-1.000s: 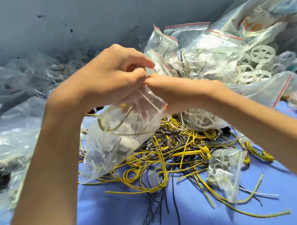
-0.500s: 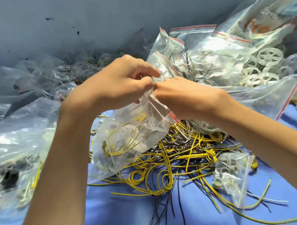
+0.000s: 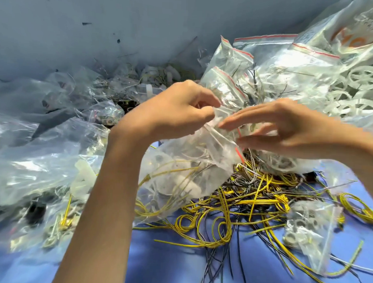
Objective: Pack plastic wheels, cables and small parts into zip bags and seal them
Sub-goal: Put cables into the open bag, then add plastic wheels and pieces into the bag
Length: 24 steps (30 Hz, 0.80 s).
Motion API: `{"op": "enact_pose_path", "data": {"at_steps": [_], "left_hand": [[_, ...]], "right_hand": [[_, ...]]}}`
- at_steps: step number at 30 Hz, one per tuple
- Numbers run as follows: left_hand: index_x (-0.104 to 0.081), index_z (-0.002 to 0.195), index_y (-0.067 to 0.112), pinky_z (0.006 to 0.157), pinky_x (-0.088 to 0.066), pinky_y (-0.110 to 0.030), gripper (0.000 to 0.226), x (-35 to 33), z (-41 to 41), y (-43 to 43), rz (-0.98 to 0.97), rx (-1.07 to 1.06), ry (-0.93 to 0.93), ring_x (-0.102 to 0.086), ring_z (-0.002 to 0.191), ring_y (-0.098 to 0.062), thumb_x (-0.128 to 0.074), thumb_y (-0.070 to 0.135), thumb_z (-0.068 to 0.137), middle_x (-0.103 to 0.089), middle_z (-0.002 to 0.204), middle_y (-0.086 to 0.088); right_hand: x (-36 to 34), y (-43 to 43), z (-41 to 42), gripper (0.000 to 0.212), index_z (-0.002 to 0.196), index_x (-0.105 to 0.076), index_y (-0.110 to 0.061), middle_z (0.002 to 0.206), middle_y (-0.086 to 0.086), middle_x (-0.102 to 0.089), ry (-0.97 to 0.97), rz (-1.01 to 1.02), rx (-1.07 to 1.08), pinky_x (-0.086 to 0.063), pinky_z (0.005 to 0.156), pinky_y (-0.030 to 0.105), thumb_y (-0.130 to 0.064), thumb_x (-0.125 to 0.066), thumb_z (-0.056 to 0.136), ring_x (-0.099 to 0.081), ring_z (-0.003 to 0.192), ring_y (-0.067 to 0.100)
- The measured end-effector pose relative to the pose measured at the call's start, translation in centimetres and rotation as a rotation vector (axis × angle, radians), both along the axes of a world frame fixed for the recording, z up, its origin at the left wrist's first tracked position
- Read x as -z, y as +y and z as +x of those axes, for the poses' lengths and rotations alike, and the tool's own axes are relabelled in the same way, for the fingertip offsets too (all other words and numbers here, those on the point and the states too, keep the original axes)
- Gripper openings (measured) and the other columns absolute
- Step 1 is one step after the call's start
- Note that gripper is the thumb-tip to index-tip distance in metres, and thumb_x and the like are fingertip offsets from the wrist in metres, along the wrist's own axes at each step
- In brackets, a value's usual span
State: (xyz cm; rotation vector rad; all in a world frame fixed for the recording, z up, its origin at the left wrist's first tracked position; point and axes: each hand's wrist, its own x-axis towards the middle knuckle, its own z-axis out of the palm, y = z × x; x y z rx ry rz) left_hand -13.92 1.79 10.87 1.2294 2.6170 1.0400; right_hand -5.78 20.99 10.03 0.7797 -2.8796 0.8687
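Above cloth (image 3: 177, 268), left hand (image 3: 176, 111) pinches bag (image 3: 180, 173).

Yellow dark-striped cables (image 3: 251, 201), clear zip bag (image 3: 180, 179) w/ red strip, blue surface (image 3: 177, 268).

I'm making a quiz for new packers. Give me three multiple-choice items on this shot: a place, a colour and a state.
1. Where do the loose cables lie?
A. on the blue surface
B. in a cardboard box
C. hung on the wall

2. What colour are the strips on the stacked zip bags?
A. green
B. red
C. black

3. How does the left hand meet the held bag?
A. pinches its top
B. lies flat beneath it
C. stays apart

Answers: 1 A, they spread over that surface; 2 B, red lines edge the bag mouths; 3 A, thumb and fingers close on the bag's top.
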Motion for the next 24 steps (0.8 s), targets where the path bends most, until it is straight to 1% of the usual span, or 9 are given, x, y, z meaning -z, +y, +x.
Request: {"op": "enact_pose_path", "data": {"at_steps": [2,5,6,8,12,16,19,22,24], "left_hand": [[-0.068,0.107,0.01,0.049,-0.046,-0.016,0.028,0.1,-0.4,-0.5,-0.062,-0.008,0.007,-0.054,0.054,-0.009,-0.05,0.012,0.087,-0.063,0.078,-0.012],[-0.069,0.107,0.018,0.042,-0.039,-0.012,0.027,0.2,-0.6,-0.9,-0.098,-0.013,0.008,-0.054,0.051,-0.004,-0.05,0.012,0.089,-0.063,0.079,-0.008],[-0.068,0.109,0.019,0.043,-0.04,-0.012,0.028,0.1,-0.5,-0.9,-0.098,-0.008,0.004,-0.054,0.052,-0.004,-0.05,0.013,0.089,-0.062,0.078,-0.005],[-0.068,0.11,0.018,0.05,-0.043,-0.017,0.028,0.1,-0.3,-0.7,-0.111,0.007,-0.002,-0.053,0.053,-0.005,-0.05,0.012,0.089,-0.062,0.077,-0.003],[-0.068,0.113,0.016,0.066,-0.046,-0.023,0.03,0.4,-0.2,-0.1,-0.169,0.029,0.039,-0.051,0.052,0.003,-0.052,0.015,0.087,-0.059,0.074,0.01],[-0.065,0.118,0.016,0.067,-0.044,-0.021,0.032,0.5,0.2,0.2,-0.204,0.057,0.051,-0.052,0.058,0.008,-0.052,0.017,0.09,-0.057,0.076,0.015],[-0.063,0.122,0.021,0.059,-0.038,-0.01,0.033,0.6,0.2,0.2,-0.237,0.06,0.059,-0.051,0.058,0.014,-0.052,0.021,0.091,-0.053,0.071,0.021],[-0.059,0.124,0.029,0.056,-0.035,-0.009,0.032,0.6,0.3,0.4,-0.286,0.082,0.062,-0.05,0.06,0.011,-0.052,0.026,0.093,-0.052,0.072,0.015],[-0.059,0.123,0.031,0.057,-0.035,-0.007,0.03,0.4,0.7,0.6,-0.281,0.103,0.067,-0.05,0.064,0.011,-0.05,0.032,0.095,-0.054,0.077,0.014]], "right_hand": [[0.0,2.9,1.8,0.034,0.106,-0.065,-0.044,0.101,-0.019,-0.066,0.068,0.137,0.034,-0.055,0.071,0.017,-0.063,-0.056,0.079,-0.065,0.091,0.001],[2.6,6.2,4.1,0.053,0.105,-0.054,-0.065,0.109,-0.031,-0.058,-0.295,0.381,0.041,-0.047,0.072,0.004,-0.078,-0.062,0.055,-0.057,0.098,-0.01],[3.9,6.5,4.6,0.059,0.104,-0.048,-0.069,0.111,-0.033,-0.053,-0.437,0.48,0.028,-0.047,0.073,0.007,-0.073,-0.066,0.048,-0.055,0.098,-0.01],[7.0,7.2,5.0,0.06,0.096,-0.04,-0.068,0.101,-0.028,-0.046,-0.492,0.603,0.0,-0.048,0.073,0.024,-0.062,-0.062,0.041,-0.051,0.086,-0.006],[8.5,7.6,5.0,0.034,0.082,-0.042,-0.06,0.097,-0.028,-0.039,-0.306,0.579,0.081,-0.043,0.067,0.023,-0.061,-0.05,0.049,-0.045,0.078,-0.01],[5.7,7.2,4.7,0.011,0.077,-0.047,-0.053,0.1,-0.025,-0.046,-0.186,0.482,0.122,-0.046,0.067,0.023,-0.054,-0.056,0.071,-0.052,0.084,-0.005],[2.0,6.4,3.8,0.024,0.084,-0.058,-0.04,0.102,-0.023,-0.058,-0.147,0.416,0.137,-0.052,0.073,0.031,-0.06,-0.052,0.071,-0.061,0.086,0.001],[-2.0,5.4,2.7,0.022,0.083,-0.064,-0.036,0.082,-0.02,-0.069,-0.23,0.414,0.197,-0.054,0.069,0.035,-0.054,-0.06,0.069,-0.066,0.069,0.0],[-3.9,4.0,1.5,0.021,0.078,-0.062,-0.03,0.071,-0.01,-0.07,-0.161,0.341,0.227,-0.051,0.063,0.039,-0.05,-0.059,0.072,-0.066,0.063,0.008]]}}
